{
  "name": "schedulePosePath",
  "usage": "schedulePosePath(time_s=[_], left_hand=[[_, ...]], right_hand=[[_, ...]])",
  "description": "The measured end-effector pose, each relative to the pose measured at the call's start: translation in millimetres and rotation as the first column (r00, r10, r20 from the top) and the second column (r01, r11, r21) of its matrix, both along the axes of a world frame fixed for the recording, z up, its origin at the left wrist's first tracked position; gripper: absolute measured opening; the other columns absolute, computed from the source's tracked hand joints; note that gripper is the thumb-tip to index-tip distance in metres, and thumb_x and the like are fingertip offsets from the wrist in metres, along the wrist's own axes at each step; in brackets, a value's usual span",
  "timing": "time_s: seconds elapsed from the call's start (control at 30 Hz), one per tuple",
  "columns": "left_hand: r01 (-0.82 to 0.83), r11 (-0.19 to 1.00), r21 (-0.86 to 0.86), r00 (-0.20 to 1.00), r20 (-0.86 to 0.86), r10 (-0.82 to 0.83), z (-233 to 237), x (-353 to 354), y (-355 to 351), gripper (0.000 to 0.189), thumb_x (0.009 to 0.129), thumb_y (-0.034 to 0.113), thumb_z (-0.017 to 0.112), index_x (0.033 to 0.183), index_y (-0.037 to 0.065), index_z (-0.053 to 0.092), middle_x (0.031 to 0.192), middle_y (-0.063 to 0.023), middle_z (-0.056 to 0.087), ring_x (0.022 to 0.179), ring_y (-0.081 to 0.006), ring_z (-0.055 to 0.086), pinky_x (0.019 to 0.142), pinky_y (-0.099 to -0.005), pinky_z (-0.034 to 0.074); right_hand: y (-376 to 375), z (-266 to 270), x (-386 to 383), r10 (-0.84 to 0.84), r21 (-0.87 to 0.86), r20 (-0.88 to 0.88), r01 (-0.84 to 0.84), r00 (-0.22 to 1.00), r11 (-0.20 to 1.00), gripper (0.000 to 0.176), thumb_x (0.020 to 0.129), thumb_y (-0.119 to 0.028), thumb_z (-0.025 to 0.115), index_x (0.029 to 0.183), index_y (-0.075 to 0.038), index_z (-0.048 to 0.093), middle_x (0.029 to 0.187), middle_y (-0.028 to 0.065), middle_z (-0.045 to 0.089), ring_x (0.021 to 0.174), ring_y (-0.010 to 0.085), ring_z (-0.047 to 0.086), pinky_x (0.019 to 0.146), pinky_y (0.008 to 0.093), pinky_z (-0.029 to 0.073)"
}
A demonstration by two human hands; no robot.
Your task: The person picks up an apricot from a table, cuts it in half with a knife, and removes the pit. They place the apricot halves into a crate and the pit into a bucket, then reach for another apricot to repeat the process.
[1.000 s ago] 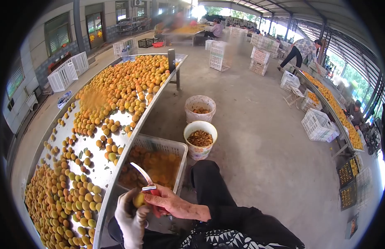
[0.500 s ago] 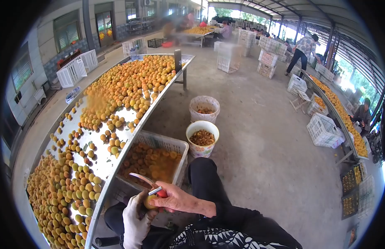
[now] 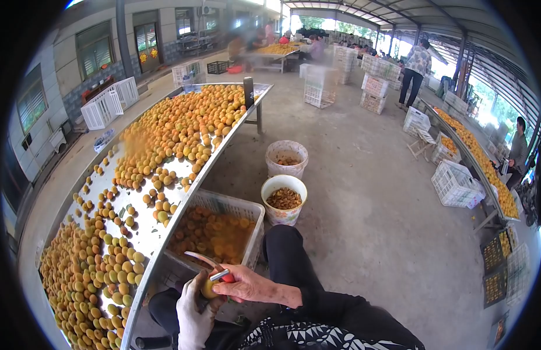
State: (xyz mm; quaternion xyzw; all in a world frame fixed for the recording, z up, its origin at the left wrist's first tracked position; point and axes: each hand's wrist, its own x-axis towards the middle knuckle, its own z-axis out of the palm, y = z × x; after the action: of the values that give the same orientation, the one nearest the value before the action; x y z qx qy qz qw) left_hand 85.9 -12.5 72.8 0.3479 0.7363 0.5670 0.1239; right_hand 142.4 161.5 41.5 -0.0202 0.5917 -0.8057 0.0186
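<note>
My left hand (image 3: 193, 316), in a white glove, is closed around a yellow-green apricot (image 3: 208, 289) above my lap. Bare, my right hand (image 3: 256, 286) grips a red-handled knife (image 3: 203, 258) with a curved blade pointing up and left. A short silvery rod (image 3: 220, 275) shows beside the red handle, close over the fruit. The right thumb rests at the apricot's side. Just beyond my hands, a white crate (image 3: 260, 228) under the table edge contains wet-looking orange fruit pieces. Many whole apricots (image 3: 116, 262) lie on the metal table (image 3: 139, 230) to my left.
Two buckets, a rear one (image 3: 271, 153) and a front one (image 3: 264, 189), hold brown pieces ahead of my knee. Another fruit-covered table (image 3: 466, 143) runs along the right, near white crates (image 3: 454, 184). A person (image 3: 415, 67) stands behind it; another (image 3: 518, 153) is at its right side.
The view has shifted slightly, and my hands appear a little lower, still holding the apricot and knife. The bent-over person at the back now stands upright; the person at far right has risen.
</note>
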Motion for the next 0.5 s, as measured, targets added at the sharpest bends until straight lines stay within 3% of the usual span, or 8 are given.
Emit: schedulePosePath(time_s=[0.03,0.17,0.23,0.33,0.4,0.47,0.5], left_hand=[[0.000,1.000,0.012,0.987,0.160,-0.002,1,2,-1,0.063,0.082,0.023,0.077,0.130,-0.007,0.048,0.115,-0.0124,0.059,0.097,-0.0197,0.061,0.083,-0.0302,0.051],[0.034,0.994,0.107,0.984,0.170,-0.051,-26,-10,-6,0.071,0.081,0.032,0.078,0.131,-0.007,0.046,0.115,-0.0114,0.058,0.096,-0.0185,0.061,0.082,-0.0287,0.051],[-0.030,0.984,0.176,0.980,0.197,-0.006,-30,-15,-6,0.076,0.079,0.039,0.079,0.129,-0.007,0.045,0.113,-0.0110,0.058,0.096,-0.0177,0.060,0.084,-0.0276,0.050],[-0.149,0.972,0.181,0.943,0.322,0.084,-40,-25,-18,0.073,0.077,0.042,0.080,0.125,-0.003,0.049,0.107,-0.0082,0.058,0.096,-0.0145,0.056,0.086,-0.0266,0.046],[-0.173,0.969,0.174,0.971,0.197,0.138,-21,-19,-21,0.064,0.082,0.041,0.074,0.123,-0.003,0.051,0.106,-0.0082,0.057,0.094,-0.0144,0.056,0.085,-0.0265,0.046],[-0.155,0.960,0.235,0.986,0.096,0.136,-46,-35,-38,0.052,0.089,0.030,0.068,0.125,-0.004,0.051,0.111,-0.0111,0.058,0.100,-0.0184,0.056,0.089,-0.0293,0.046],[-0.189,0.958,0.216,0.978,0.132,0.163,-41,-29,-42,0.046,0.091,0.027,0.065,0.122,-0.005,0.054,0.111,-0.0115,0.060,0.100,-0.0194,0.057,0.090,-0.0310,0.046]], right_hand=[[-1,0,0,0.010,0.005,0.004,-0.010,1.000,1.000,0.034,0.094,-0.025,0.064,0.118,-0.003,0.052,0.073,-0.0011,0.055,0.050,0.0036,0.045,0.044,0.0201,0.035],[-4,-8,-6,0.002,0.075,0.032,-0.005,0.999,0.997,0.037,0.093,-0.028,0.065,0.117,-0.004,0.050,0.073,-0.0005,0.055,0.049,0.0037,0.044,0.043,0.0202,0.034],[-6,-8,-6,-0.029,-0.042,0.172,0.036,0.985,0.998,0.036,0.093,-0.032,0.065,0.111,-0.006,0.048,0.072,0.0000,0.055,0.048,0.0042,0.045,0.042,0.0200,0.032],[-3,-19,-10,-0.142,0.007,0.208,0.144,0.968,0.990,0.034,0.092,-0.033,0.065,0.104,-0.008,0.046,0.072,0.0000,0.054,0.049,0.0046,0.045,0.043,0.0196,0.032],[-1,-32,-12,-0.181,0.062,0.227,0.171,0.957,0.983,0.027,0.094,-0.029,0.063,0.099,-0.009,0.045,0.072,-0.0002,0.053,0.050,0.0055,0.046,0.043,0.0212,0.033],[0,-51,-14,-0.316,0.217,0.126,0.284,0.940,0.934,0.020,0.096,-0.025,0.059,0.096,-0.009,0.046,0.072,-0.0004,0.052,0.052,0.0066,0.047,0.044,0.0235,0.035],[3,-55,-13,-0.308,0.259,0.143,0.265,0.941,0.929,0.017,0.097,-0.023,0.055,0.094,-0.009,0.045,0.072,0.0001,0.052,0.054,0.0075,0.049,0.046,0.0257,0.038]])
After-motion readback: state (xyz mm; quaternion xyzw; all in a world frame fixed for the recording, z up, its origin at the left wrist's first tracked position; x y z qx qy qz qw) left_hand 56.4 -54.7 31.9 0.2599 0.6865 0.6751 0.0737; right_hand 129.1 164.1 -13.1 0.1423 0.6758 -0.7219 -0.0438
